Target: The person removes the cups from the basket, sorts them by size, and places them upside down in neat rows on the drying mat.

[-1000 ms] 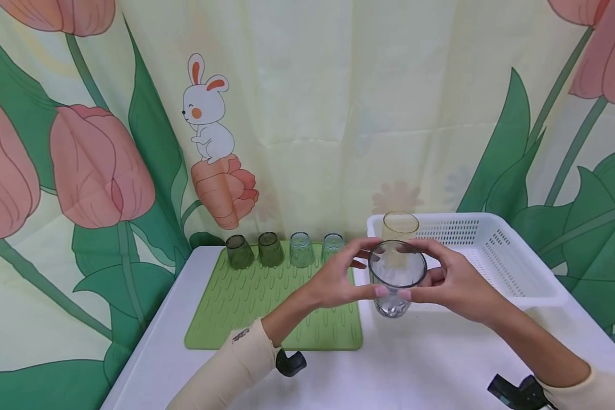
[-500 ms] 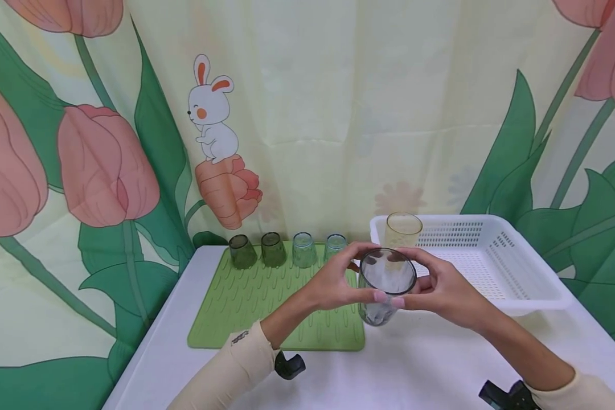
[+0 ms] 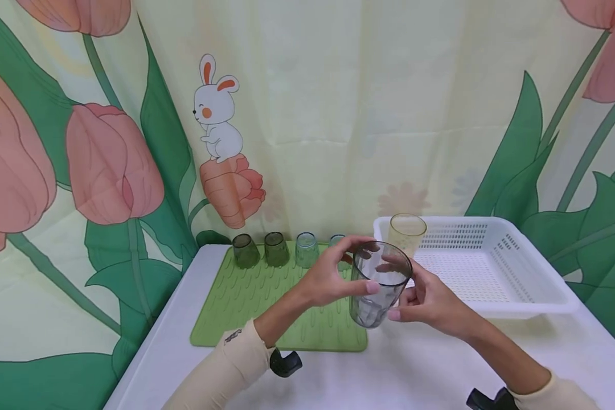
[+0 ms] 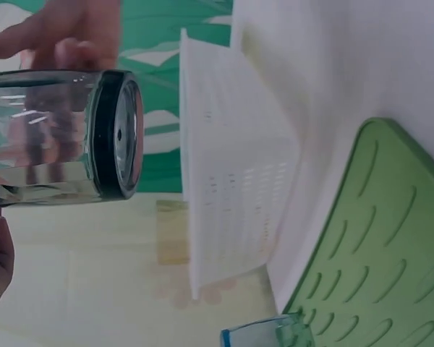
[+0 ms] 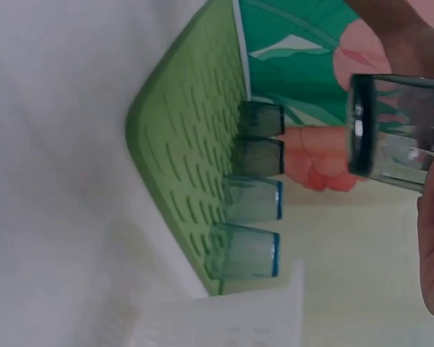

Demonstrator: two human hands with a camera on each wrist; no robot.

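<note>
A clear grey drinking glass with a dark rim (image 3: 373, 304) is held above the table, mouth up and tilted, between both hands. My left hand (image 3: 330, 276) grips its left side, thumb across the front and fingers behind the rim. On the right side, my right hand (image 3: 433, 299) holds it, thumb low by the base and fingers partly seen through the glass. In the left wrist view the thick base of the glass (image 4: 118, 135) faces right. The right wrist view shows part of the same glass (image 5: 394, 130) with a right-hand finger against it.
Behind the hands, several upside-down small tumblers (image 3: 276, 250) stand along the back of a green drying mat (image 3: 236, 319). A white perforated basket (image 3: 533, 307) sits right, with a yellowish glass (image 3: 407, 230) at its left end. A printed curtain (image 3: 312, 114) hangs behind.
The glass has moved left and toward me, away from the basket, and now leans. My right hand has slid lower on its side, its thumb now apart from the left thumb.
</note>
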